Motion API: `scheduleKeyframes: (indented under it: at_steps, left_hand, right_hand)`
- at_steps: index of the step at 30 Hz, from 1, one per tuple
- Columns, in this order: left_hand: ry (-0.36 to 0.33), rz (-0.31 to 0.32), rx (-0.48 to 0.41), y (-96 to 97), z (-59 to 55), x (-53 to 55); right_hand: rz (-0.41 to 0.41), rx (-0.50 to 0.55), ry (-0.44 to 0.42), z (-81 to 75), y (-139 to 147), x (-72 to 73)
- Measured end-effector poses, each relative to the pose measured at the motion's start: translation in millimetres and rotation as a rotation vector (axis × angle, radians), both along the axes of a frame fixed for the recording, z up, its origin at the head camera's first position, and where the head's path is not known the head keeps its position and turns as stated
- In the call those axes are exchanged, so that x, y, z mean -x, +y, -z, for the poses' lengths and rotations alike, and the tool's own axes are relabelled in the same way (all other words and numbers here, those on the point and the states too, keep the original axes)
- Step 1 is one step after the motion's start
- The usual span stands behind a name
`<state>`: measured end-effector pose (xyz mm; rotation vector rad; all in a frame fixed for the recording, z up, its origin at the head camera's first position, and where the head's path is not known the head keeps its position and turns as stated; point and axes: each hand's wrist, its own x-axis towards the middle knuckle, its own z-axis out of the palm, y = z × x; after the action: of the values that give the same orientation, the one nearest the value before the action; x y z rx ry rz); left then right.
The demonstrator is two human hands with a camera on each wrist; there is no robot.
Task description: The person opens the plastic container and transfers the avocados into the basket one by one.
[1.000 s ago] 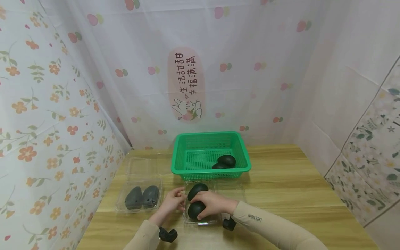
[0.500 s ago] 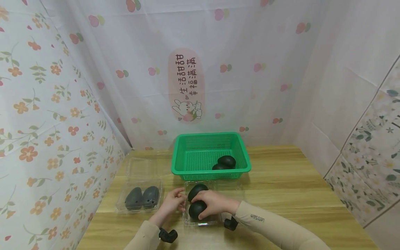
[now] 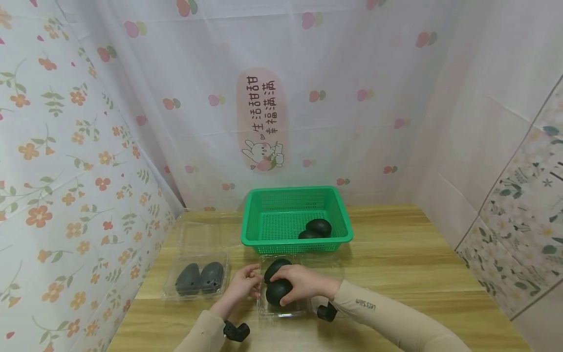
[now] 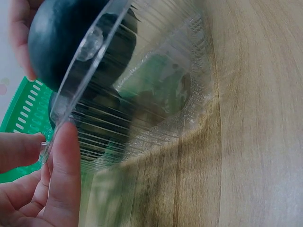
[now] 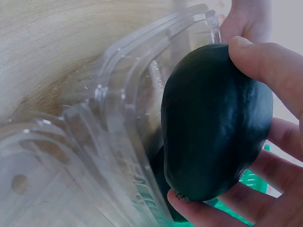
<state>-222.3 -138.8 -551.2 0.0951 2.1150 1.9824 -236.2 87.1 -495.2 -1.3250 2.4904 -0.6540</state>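
Observation:
My right hand (image 3: 305, 283) grips a smooth dark green avocado (image 5: 213, 123), thumb on one side and fingers round the other. It is at the opening of a clear plastic clamshell box (image 3: 292, 315), beside a second dark avocado (image 3: 273, 269) in the box; whether it touches the bottom cannot be told. With thumb and finger, my left hand (image 4: 47, 179) pinches the box's left rim. The box's clear lid (image 3: 325, 266) lies folded out to the right, partly behind my right arm.
Behind the box stands a green plastic basket (image 3: 296, 242) with two dark avocados (image 3: 318, 227). On the left, another clear box (image 3: 169, 293) holds two more avocados (image 3: 212, 276), its lid (image 3: 200, 234) raised at the back. Floral curtains (image 3: 352, 98) surround the wooden table (image 3: 409, 259).
The right hand and its avocado have shifted very slightly to the right and away from me. The left hand keeps its place on the box rim.

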Motion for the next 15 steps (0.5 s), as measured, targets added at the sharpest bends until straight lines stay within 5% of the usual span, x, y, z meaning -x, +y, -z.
scheduleKeyframes:
  at_steps: [15]
  left_hand:
    - [0.003, -0.015, 0.002, 1.2, -3.3, -3.3]
  right_hand:
    - [0.004, 0.026, -0.009, -10.3, 6.0, 0.3]
